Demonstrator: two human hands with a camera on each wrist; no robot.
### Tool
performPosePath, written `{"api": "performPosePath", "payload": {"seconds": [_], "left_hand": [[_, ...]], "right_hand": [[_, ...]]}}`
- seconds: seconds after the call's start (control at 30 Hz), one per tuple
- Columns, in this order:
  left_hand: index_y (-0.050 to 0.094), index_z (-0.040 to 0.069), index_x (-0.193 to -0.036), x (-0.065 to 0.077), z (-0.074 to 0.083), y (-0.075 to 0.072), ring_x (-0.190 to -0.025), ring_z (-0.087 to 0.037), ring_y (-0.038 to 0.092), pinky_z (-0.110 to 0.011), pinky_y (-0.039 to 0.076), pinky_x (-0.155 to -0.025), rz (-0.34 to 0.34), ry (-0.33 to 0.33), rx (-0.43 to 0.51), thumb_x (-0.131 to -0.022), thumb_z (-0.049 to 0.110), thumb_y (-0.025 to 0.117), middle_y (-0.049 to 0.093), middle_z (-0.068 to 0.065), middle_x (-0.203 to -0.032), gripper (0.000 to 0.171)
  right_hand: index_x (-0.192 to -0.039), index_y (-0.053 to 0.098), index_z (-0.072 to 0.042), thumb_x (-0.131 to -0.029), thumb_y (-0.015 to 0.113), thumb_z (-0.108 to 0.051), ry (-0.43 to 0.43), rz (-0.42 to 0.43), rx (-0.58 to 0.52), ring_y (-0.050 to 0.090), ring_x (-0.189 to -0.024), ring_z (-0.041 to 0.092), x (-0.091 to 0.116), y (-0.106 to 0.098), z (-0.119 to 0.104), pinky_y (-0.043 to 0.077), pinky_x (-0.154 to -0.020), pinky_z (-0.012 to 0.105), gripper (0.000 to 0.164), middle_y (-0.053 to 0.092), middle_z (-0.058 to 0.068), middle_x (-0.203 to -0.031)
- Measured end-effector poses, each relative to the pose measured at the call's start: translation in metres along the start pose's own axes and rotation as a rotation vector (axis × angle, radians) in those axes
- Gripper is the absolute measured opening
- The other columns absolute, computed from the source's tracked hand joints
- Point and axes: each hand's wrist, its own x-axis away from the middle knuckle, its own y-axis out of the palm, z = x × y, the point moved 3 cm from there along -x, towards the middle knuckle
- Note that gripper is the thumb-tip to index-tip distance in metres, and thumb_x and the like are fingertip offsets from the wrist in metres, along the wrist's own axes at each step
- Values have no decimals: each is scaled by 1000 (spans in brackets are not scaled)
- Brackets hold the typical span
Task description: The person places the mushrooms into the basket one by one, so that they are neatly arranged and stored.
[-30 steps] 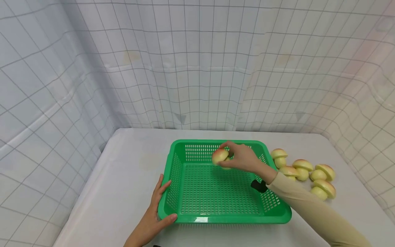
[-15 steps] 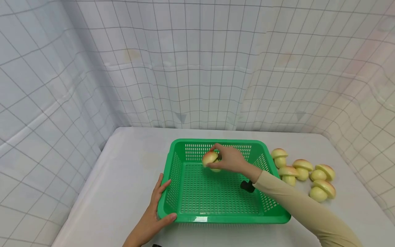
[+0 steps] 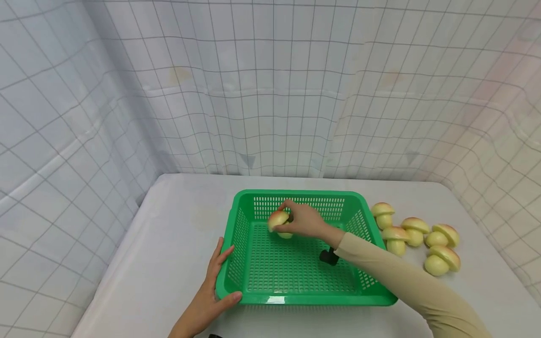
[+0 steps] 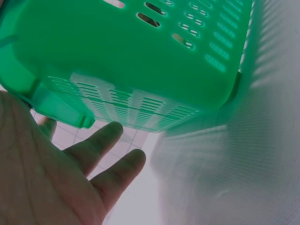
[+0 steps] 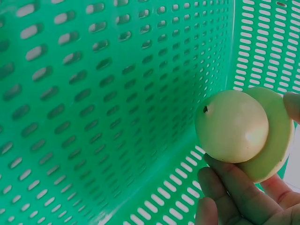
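One white table (image 3: pixel 169 225) bore a green basket (image 3: pixel 313 299). The left hand (image 3: pixel 208 292) rested against its near left corner, fingers spread apart. Inside, toward the far side, the right hand (image 3: pixel 307 221) pinched a mushroom (image 3: pixel 276 219), thumb and fingers parted only by its width. Five other mushrooms (image 3: pixel 414 225) lay right of the basket. A dark speck (image 5: pixel 205 109) marked the held one's stem (image 5: pixel 234 131).

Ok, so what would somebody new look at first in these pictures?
Probably the bright green basket on the white table, the boldest colour here. Next, perhaps, the red-tinged mushroom that the right hand holds inside it. Then maybe five more mushrooms grouped to the basket's right.
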Motion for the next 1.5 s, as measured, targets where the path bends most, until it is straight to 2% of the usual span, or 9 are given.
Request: {"api": "performPosePath", "payload": {"seconds": [0.1, 0.17, 0.33, 0.6, 0.97, 1.3, 1.5], "left_hand": [[13, 30, -148, 1, -1, 0, -141, -25, -8, -71, 17, -94, 0, 19, -2, -83, 20, 65, -13, 11, -153, 84], [13, 30, -148, 2, 0, 0, -141, -16, -8, -72, 16, -94, 1, 26, 1, -83, 19, 65, -13, 10, -154, 84], [13, 32, -148, 2, 1, 1, -139, -5, -10, -71, 15, -95, 6, 9, 7, -83, 20, 65, -13, 10, -154, 84], [14, 31, -148, 3, 2, 0, -140, -12, -9, -71, 17, -95, 6, 16, -7, -83, 21, 65, -12, 11, -154, 83], [14, 29, -148, 2, 3, -1, -140, -32, -7, -73, 17, -92, -4, 32, -15, -84, 20, 65, -13, 9, -154, 83], [14, 29, -148, 1, 3, 1, -140, -29, -7, -73, 17, -92, -6, 43, -10, -83, 20, 65, -13, 8, -154, 83], [14, 29, -148, 1, 3, 0, -140, -32, -7, -74, 17, -92, -5, 43, -16, -83, 20, 65, -12, 9, -154, 83]], "right_hand": [[-114, 56, -21, -73, 71, -50, 5, -8, -11, 53, -55, 8, -3, 3, -3, 39, -47, 28, 52, 64, -5, -75], [-114, 56, -22, -73, 71, -51, 4, -16, -11, 53, -56, 8, -4, 6, -4, 40, -48, 27, 52, 64, -5, -75], [-114, 55, -22, -74, 71, -51, -11, -32, -4, 53, -56, 7, -6, 13, -8, 40, -49, 27, 52, 63, -6, -74], [-115, 54, -21, -75, 69, -51, -31, -29, 0, 53, -57, 6, -5, 19, -14, 39, -50, 27, 52, 63, -5, -76], [-118, 53, -22, -76, 68, -52, -25, -66, 4, 54, -59, 5, -8, 28, -15, 41, -51, 26, 55, 63, -7, -77], [-117, 53, -22, -76, 67, -53, -19, -62, 21, 53, -57, 6, -7, 27, -19, 39, -50, 26, 54, 62, -7, -75], [-116, 54, -21, -77, 67, -53, -13, -53, 40, 49, -53, 8, -7, 27, -22, 36, -48, 26, 53, 59, -7, -72]]}}
